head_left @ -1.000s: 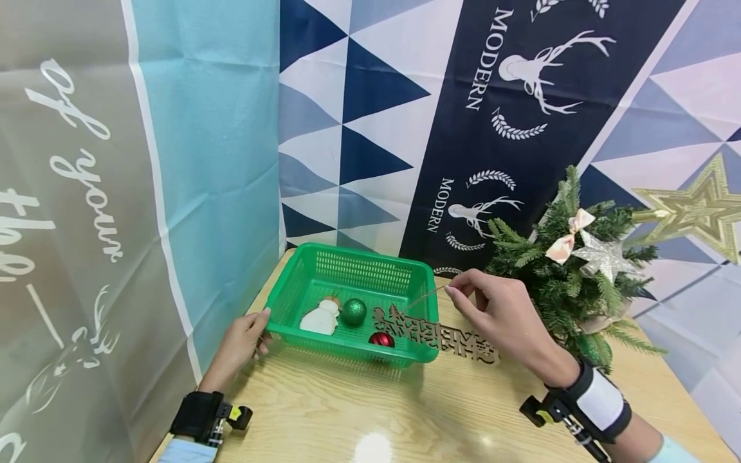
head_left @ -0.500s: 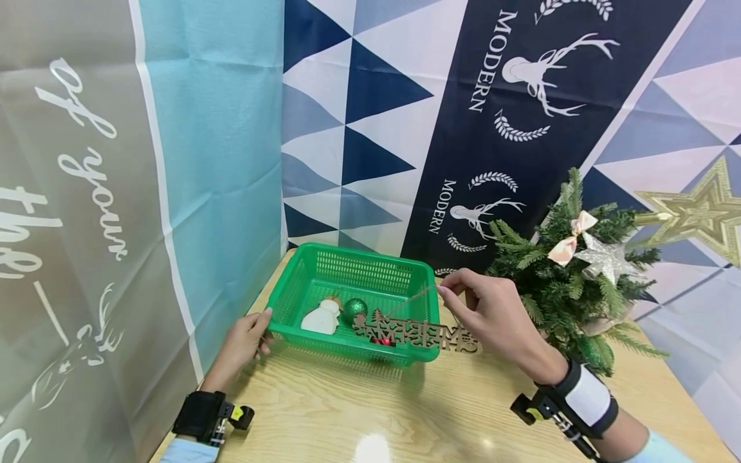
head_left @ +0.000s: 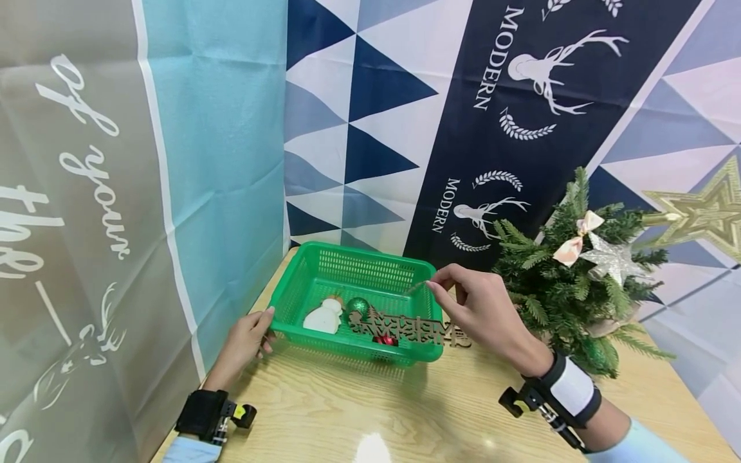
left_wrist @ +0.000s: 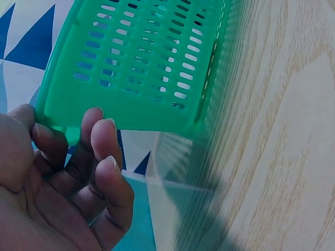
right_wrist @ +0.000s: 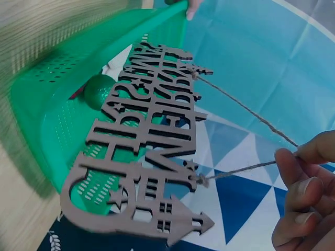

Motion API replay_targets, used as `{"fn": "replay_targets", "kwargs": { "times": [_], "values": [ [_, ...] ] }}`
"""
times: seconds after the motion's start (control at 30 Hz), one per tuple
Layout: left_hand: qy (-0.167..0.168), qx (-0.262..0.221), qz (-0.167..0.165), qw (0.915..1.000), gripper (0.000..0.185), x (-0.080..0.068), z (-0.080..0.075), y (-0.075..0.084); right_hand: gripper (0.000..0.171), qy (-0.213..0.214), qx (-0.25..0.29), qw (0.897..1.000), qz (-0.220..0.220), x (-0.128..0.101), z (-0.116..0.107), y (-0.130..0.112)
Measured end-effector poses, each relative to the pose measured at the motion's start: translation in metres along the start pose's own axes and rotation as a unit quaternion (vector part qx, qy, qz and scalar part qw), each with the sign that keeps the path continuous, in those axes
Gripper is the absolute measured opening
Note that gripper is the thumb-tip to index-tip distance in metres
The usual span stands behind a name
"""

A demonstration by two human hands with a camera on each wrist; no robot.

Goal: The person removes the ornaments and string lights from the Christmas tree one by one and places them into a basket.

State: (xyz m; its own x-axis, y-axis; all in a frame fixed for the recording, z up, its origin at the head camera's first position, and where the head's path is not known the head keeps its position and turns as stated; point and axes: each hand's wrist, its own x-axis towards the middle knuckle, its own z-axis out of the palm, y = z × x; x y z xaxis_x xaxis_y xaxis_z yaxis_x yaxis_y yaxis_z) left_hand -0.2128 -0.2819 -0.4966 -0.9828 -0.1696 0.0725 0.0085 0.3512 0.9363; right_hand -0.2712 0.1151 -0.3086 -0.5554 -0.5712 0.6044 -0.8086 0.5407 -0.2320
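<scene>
My left hand (head_left: 246, 339) grips the near left corner of a green plastic basket (head_left: 353, 347), thumb over the rim and fingers beneath, as the left wrist view shows. My right hand (head_left: 486, 315) pinches the twine (right_wrist: 246, 112) of a brown cut-out "Merry Christmas" hanging sign (right_wrist: 141, 120). The sign dangles tilted over the right part of the basket, its right end beyond the rim in the head view. Inside the basket lie a white snowman-shaped piece (head_left: 324, 316), a glittery green ball (head_left: 357, 307) and a red ball (head_left: 386, 339), partly hidden by the sign.
A small Christmas tree (head_left: 556, 276) with a pale bow (head_left: 571, 249), a silver star (head_left: 613, 257) and a gold star topper (head_left: 706, 209) stands at the right. Patterned cloth (head_left: 376, 128) hangs behind the wooden table (head_left: 324, 411).
My right hand has moved left, bringing the sign farther over the basket and partly in front of the red ball. The left hand keeps its hold on the rim.
</scene>
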Motion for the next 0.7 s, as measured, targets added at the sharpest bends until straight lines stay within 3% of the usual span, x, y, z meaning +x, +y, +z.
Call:
{"fn": "replay_targets", "kwargs": {
  "times": [0.27, 0.7],
  "values": [
    [0.003, -0.012, -0.034, 0.9993, 0.051, 0.000, 0.000, 0.008, 0.005, 0.003, 0.013, 1.000, -0.012, 0.005, 0.008, 0.000],
    [0.010, -0.019, -0.039, 0.9990, 0.053, 0.001, 0.001, 0.009, 0.004, -0.009, 0.016, 1.000, -0.016, 0.013, 0.023, -0.004]
  ]
}}
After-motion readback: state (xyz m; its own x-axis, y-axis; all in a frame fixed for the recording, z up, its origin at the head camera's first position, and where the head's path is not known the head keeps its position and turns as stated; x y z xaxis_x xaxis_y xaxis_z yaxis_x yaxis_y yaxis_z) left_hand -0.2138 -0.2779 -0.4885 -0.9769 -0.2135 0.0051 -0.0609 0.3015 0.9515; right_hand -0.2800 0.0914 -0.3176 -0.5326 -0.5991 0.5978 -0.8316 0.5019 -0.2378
